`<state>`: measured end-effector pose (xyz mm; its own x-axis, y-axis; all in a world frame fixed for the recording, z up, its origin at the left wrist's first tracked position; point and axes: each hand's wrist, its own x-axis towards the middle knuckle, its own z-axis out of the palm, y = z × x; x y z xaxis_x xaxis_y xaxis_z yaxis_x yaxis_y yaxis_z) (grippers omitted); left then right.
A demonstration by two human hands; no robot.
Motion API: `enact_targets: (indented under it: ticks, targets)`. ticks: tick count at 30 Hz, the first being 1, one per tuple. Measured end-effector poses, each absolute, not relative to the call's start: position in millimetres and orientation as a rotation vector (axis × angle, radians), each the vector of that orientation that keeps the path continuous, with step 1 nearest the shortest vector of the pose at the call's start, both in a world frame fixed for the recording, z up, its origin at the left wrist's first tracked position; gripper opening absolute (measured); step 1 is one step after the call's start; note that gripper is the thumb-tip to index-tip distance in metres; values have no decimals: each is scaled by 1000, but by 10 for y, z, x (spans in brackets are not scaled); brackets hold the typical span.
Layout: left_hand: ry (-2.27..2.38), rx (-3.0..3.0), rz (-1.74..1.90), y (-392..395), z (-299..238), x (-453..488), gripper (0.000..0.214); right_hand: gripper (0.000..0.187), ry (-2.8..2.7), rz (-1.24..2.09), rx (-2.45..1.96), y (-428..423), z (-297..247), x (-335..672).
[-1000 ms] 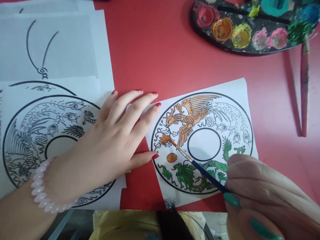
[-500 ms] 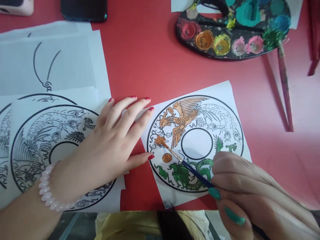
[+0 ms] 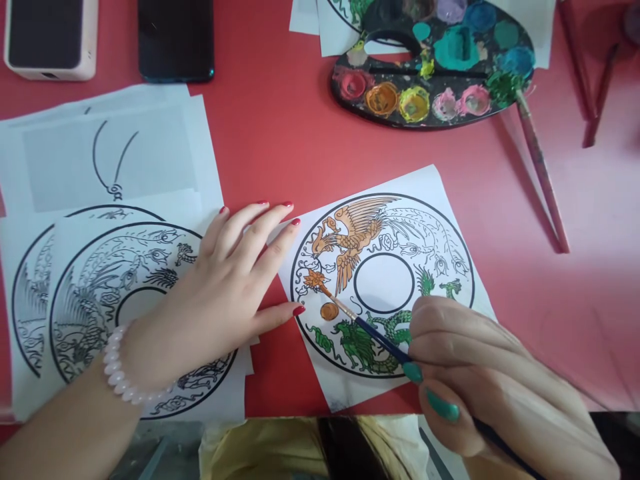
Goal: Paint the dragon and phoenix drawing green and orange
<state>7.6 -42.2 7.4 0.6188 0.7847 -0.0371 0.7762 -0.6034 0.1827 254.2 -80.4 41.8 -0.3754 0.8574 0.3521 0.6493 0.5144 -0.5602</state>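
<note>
My right hand (image 3: pixel 480 373), with teal nails, is closed around a thin blue-handled paintbrush (image 3: pixel 373 331). The brush tip touches a small orange flower at the left of a round phoenix-and-dragon print on a white sheet (image 3: pixel 435 190). The phoenix is orange, the dragon green, and the rest is uncoloured. My left hand (image 3: pixel 220 293), with red nails and a pale bead bracelet, lies flat with its fingers spread. It rests half on the uncoloured prints (image 3: pixel 100 167) and its fingertips press the left edge of the painted sheet.
A dark palette (image 3: pixel 430 73) with several paint wells lies at the back, over more printed paper (image 3: pixel 330 20). Paint-stained brushes (image 3: pixel 543 170) lie to the right. Two phones (image 3: pixel 50 37) (image 3: pixel 175 37) sit at the back left. Dark hair and yellow cloth (image 3: pixel 310 447) show at the table's near edge.
The view has tilted up, so the phones and the whole palette now show. The brush tip stays on the orange flower, and my left hand has not moved on the sheets.
</note>
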Motion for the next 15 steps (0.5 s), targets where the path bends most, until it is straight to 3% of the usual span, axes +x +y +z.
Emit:
enact_targets:
  ticks: [3,7,15]
  targets:
    - [1294,2646,52,-419,78,82,73,25,-2092,494,-1379,-786,443,2498]
    - [1292,2631,37,-414,77,85,74,32,-2065,360,-962,-697,332,2471]
    - [1287,2646,33,-416,82,81,77,37,-2154,392,-1122,-747,352,2529]
